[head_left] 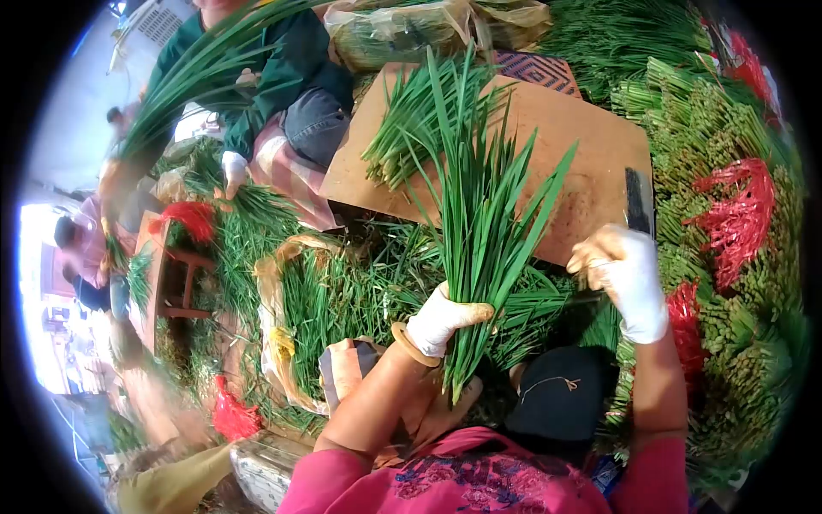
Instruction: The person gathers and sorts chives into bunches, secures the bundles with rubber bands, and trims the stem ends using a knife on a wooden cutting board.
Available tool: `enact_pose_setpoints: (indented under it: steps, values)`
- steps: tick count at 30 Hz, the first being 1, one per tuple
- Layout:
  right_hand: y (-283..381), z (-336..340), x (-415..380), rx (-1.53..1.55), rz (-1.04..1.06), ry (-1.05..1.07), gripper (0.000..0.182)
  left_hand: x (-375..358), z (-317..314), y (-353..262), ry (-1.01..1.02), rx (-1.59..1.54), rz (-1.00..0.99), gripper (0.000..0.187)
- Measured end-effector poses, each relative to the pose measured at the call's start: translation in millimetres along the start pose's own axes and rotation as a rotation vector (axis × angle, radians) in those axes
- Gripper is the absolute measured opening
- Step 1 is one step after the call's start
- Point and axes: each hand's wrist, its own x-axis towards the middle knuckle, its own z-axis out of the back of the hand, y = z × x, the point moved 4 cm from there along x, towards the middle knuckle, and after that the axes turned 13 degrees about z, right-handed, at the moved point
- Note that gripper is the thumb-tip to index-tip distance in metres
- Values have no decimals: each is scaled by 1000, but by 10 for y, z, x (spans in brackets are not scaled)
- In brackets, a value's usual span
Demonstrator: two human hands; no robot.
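My left hand (445,319), in a white glove with bare fingertips, is wrapped round the lower part of a bunch of long green leafy stems (479,231). The leaves fan upward and the cut ends point down toward my lap. To the right, my right hand (621,272), gloved likewise, hangs in the air with curled fingers; whatever it may hold is hidden. It is near the right edge of a brown board (591,163). A dark flat strip (634,201) lies on that edge. A second bunch of green stems (407,128) rests on the board's left part.
Stacked green bundles (685,128) rise on the right, with red plastic ties (736,218) on them. Loose leaves (368,291) cover the ground before me. A co-worker in a green sleeve (274,60) sits opposite, near long leaves. A small wooden stool (184,283) stands left.
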Motion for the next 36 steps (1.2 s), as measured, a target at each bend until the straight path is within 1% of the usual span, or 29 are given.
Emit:
enact_pose_setpoints:
  steps: [2,4,5,6,8,9,12,13,14,15,16,17,18,19,20,22,23,24,25,26,27,28,30,31,32,33,34,35,36]
  values:
    - [420,55,6,-412,607,-181,11,4,-23,-5,-1,17,0,38]
    - [708,-48,38,-727,669,-45,16,43,-17,26,-17,47,-3,38]
    - [619,-127,69,-878,706,18,23,45,-29,7,-41,121,-11,37]
    - [584,-197,97,-1026,703,109,27,56,-60,21,-45,132,-3,36]
    - [362,-322,181,-1032,653,266,24,52,-104,41,-62,152,11,35]
    - [222,-355,211,-920,730,285,20,34,-152,31,-48,151,9,34]
    - [224,-209,174,-252,797,30,16,39,-88,20,-5,120,-21,34]
    - [198,3,129,444,356,-28,16,61,-11,36,-25,147,-35,38]
    - [209,197,105,619,266,-136,23,71,69,73,-47,172,-44,42]
    - [140,415,63,649,298,-183,30,73,109,97,-46,151,-46,45]
    - [21,566,10,628,283,-162,37,76,130,90,-38,133,-48,47]
    - [-157,601,-66,521,212,-61,45,74,107,62,-39,111,-44,48]
    - [-368,495,-117,154,149,167,47,61,58,22,-38,90,-38,49]
    - [-579,392,-183,-219,156,415,50,33,1,8,-38,65,-26,50]
    - [-591,221,-234,-879,306,513,53,39,-62,-30,-28,51,-4,51]
    - [-503,26,-192,-441,176,251,54,161,-241,-151,29,79,0,51]
    - [-504,-50,-133,-19,83,238,49,237,-367,-257,51,124,-2,52]
    - [-517,-91,-43,406,-16,216,45,327,-526,-388,64,210,-44,47]
    - [-492,-35,81,515,79,141,42,428,-720,-544,86,290,-194,49]
    - [-343,35,235,609,201,17,39,523,-854,-698,98,395,-230,48]
    - [-195,105,379,694,335,-95,36,588,-1013,-863,121,448,-194,44]
    - [143,165,522,761,496,-251,34,621,-1160,-1030,155,492,-207,42]
    - [417,331,666,685,610,-319,42,754,-1375,-1330,241,537,-365,47]
    - [510,392,707,686,698,-257,37,781,-1405,-1424,213,596,-404,51]
    - [493,383,735,609,636,-280,36,804,-1410,-1508,184,657,-444,56]
    - [493,331,752,532,573,-303,35,837,-1375,-1584,165,747,-654,64]
    - [494,273,769,453,511,-326,35,944,-1283,-1585,175,787,-633,65]
    - [473,225,813,547,558,-307,39,1019,-1227,-1599,186,827,-612,66]
    - [452,177,856,642,603,-284,43,1085,-1161,-1561,200,804,-550,67]
